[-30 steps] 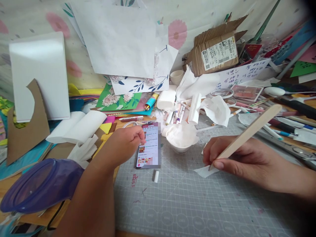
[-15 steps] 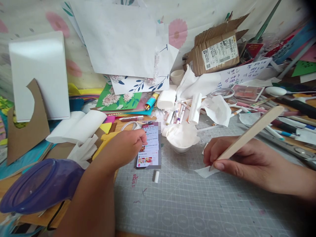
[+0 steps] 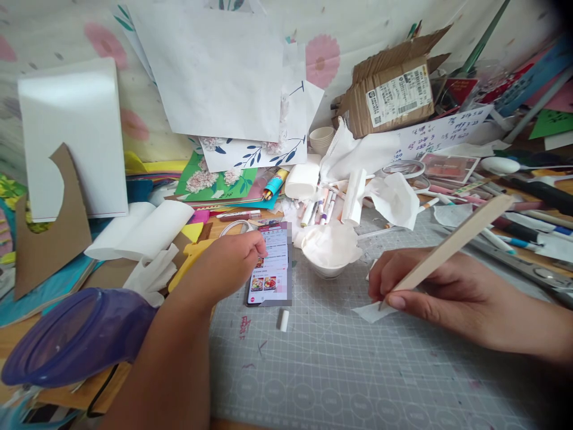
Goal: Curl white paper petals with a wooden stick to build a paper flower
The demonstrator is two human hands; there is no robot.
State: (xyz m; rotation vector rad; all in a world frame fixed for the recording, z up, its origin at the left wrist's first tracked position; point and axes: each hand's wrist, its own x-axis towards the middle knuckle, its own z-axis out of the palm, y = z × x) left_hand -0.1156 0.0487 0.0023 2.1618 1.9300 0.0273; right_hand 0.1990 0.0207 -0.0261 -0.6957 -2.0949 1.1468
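My left hand (image 3: 224,266) rests on the left side of a lit phone (image 3: 271,266) that lies flat on the grey cutting mat (image 3: 340,364), with a fingertip touching its screen. My right hand (image 3: 430,289) grips a flat wooden stick (image 3: 452,242) like a pen. The stick's lower tip presses on a small white paper scrap (image 3: 370,311) on the mat. A white bowl with crumpled tissue (image 3: 329,248) stands between the two hands. A short white stub (image 3: 283,320) lies just below the phone.
A purple plastic lid or bowl (image 3: 71,337) sits by my left forearm. Paper rolls (image 3: 138,230), pens (image 3: 320,209), a cardboard box (image 3: 389,95), sheets and card pile up behind the mat. Markers and a ruler crowd the right edge (image 3: 519,239).
The list on the phone screen has scrolled under my left fingertip, and that hand has shifted slightly. My right hand and the stick have stayed in place.
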